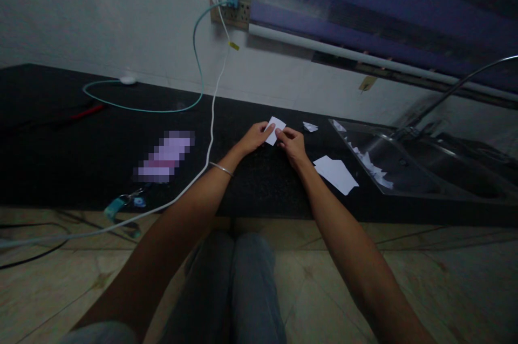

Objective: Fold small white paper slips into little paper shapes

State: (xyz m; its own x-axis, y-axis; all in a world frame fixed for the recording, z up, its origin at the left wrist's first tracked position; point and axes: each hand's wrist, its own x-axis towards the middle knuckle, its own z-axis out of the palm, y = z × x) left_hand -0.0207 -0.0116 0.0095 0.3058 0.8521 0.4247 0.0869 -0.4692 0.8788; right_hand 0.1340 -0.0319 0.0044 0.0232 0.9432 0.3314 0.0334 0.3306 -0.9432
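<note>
My left hand [254, 137] and my right hand [292, 144] meet over the black counter [60, 160] and both pinch a small white piece of paper [275, 129] between their fingertips. The paper is held a little above the counter, tilted. A thin bangle [221, 169] circles my left wrist. A larger white sheet of paper [335, 173] lies flat on the counter just right of my right hand. A small white paper scrap [310, 127] lies behind it near the wall.
A steel sink [424, 171] with paper scraps and a curved tap [457, 85] sits at right. A white cable [210, 133] and a teal cable [162, 110] run from the wall socket [229, 6]. Keys [121, 204] lie at the counter's front edge. My knees are below.
</note>
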